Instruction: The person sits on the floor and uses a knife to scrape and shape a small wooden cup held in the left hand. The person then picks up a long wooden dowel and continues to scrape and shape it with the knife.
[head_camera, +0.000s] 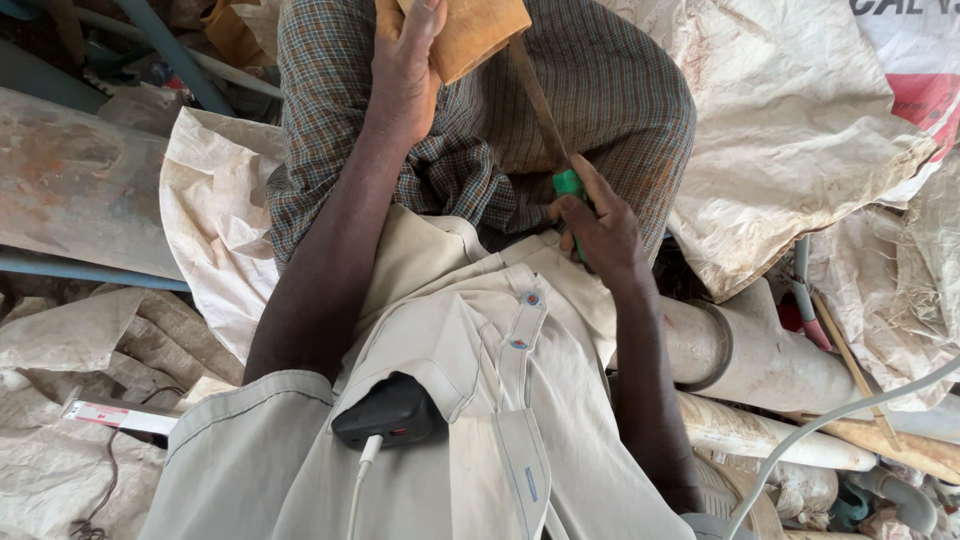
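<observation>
A tan wooden block (462, 32) is clamped at its near edge by the left hand (402, 70), above the lap. Just right of that grip, a rusty blade (537, 95) runs down to a green handle (568, 185), around which the right hand (598, 232) is closed. Should the blade slip, the left fingers beside it could be cut.

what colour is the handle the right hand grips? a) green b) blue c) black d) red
a: the right hand closes around a green handle of a thin tool whose brownish shaft runs up to the wood block that the left hand holds.
</observation>
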